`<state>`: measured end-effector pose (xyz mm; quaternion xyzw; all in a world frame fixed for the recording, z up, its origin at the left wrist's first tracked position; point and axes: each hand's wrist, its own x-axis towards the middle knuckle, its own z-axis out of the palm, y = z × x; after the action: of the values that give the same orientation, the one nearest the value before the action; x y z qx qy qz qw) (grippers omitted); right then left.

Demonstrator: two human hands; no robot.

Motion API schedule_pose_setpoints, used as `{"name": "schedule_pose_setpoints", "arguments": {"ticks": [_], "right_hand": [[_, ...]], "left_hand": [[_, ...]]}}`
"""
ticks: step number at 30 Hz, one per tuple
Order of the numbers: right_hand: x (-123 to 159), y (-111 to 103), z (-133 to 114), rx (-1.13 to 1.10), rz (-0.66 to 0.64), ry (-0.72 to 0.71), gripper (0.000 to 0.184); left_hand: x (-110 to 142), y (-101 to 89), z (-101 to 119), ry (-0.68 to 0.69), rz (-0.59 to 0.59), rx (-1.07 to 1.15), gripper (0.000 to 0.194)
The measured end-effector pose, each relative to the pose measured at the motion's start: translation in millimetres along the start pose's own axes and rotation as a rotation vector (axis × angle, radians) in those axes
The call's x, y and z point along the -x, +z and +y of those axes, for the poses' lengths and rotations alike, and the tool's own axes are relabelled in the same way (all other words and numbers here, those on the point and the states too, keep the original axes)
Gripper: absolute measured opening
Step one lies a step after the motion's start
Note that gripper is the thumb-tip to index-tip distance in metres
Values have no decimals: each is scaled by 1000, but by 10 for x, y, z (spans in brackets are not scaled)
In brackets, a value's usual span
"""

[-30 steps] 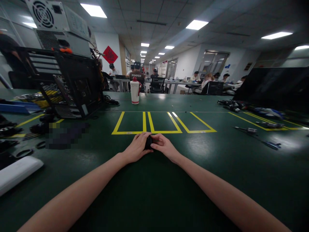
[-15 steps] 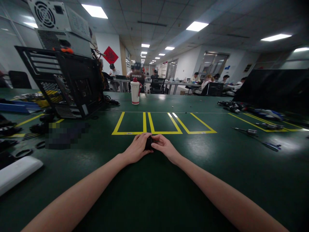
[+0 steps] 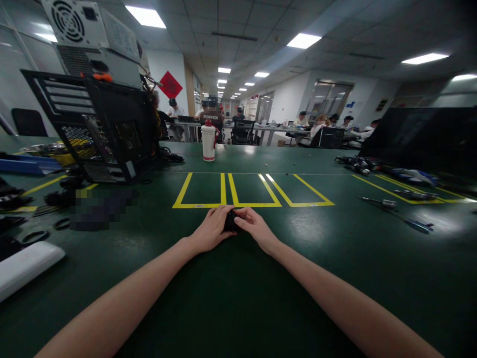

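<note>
A small black object (image 3: 230,222) is held between my hands, low over the green table (image 3: 238,298); its kind is too dark and covered to make out. My left hand (image 3: 211,229) wraps its left side, thumb underneath and fingers over the top. From the right, my right hand (image 3: 257,227) pinches it with thumb and fingertips. Just beyond my fingers lie three outlines of yellow tape (image 3: 255,205) on the tabletop.
At left stands a black computer case (image 3: 112,129) with power supplies (image 3: 93,35) on top. A white cup (image 3: 208,143) with a red lid is farther back. Screwdrivers (image 3: 419,226) and cables (image 3: 359,163) lie at right, a white object (image 3: 28,268) at left. Several people sit beyond.
The black object has turned slightly between my hands, and my right thumb has shifted a little. Otherwise both hands stay in the same place.
</note>
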<state>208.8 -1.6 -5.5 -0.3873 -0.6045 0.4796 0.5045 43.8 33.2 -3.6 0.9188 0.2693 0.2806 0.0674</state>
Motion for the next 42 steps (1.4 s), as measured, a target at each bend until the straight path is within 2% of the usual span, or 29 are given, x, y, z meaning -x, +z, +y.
{"name": "schedule_pose_setpoints", "arguments": {"ticks": [4, 11, 14, 17, 23, 27, 30, 36, 42], "right_hand": [[-29, 7, 39, 29, 60, 40, 26], [7, -2, 18, -74, -46, 28, 32], [1, 8, 5, -29, 16, 18, 26], [-19, 14, 18, 25, 61, 52, 28], [4, -2, 12, -60, -43, 22, 33], [-8, -2, 18, -15, 25, 5, 24], [-27, 0, 32, 27, 58, 23, 27], [10, -8, -7, -46, -43, 47, 33], [-6, 4, -12, 10, 49, 54, 27]], "left_hand": [[1, -9, 10, -8, -1, 13, 61], [-5, 10, -2, -17, 4, 28, 59], [-12, 20, -5, -20, 12, 29, 59], [-14, 20, -3, -27, 6, 26, 59], [-21, 24, -4, -37, 6, 21, 58], [-24, 25, 1, -35, 14, 25, 57], [-21, 19, 6, -33, 10, 27, 57], [-17, -3, 12, -40, -12, 41, 58], [-18, -16, 28, -42, -6, 42, 57]]}}
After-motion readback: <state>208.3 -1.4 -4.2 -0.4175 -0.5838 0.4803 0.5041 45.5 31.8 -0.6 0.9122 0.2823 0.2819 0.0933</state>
